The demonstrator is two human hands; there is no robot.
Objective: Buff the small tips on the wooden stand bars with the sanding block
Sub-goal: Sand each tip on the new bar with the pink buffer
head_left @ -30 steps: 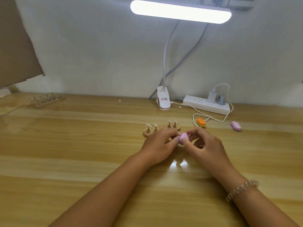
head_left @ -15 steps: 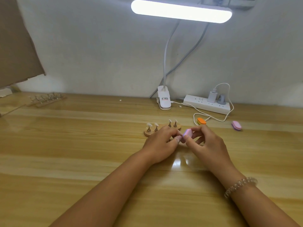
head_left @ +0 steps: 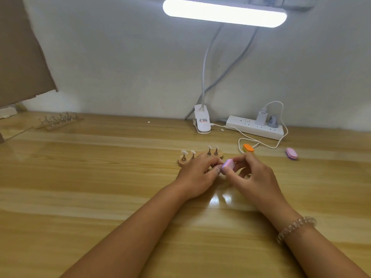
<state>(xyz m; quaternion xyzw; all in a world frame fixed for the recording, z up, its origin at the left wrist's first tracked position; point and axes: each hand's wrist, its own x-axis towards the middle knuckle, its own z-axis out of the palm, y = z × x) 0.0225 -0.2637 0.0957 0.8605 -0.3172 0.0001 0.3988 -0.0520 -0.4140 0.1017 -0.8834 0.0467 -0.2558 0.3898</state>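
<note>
Sanding block (head_left: 228, 166) pinched in right hand (head_left: 255, 177), just beside left hand (head_left: 198, 174)

Are being counted: sanding block (head_left: 228, 165) ×3 | tip (head_left: 183, 151) ×4, being shown on near wooden stand bar (head_left: 182, 162) | hand (head_left: 197, 173) ×2 | lamp (head_left: 224, 13) ×1 | power strip (head_left: 255, 128) ×1 | bracelet (head_left: 295, 227) ×1
</note>
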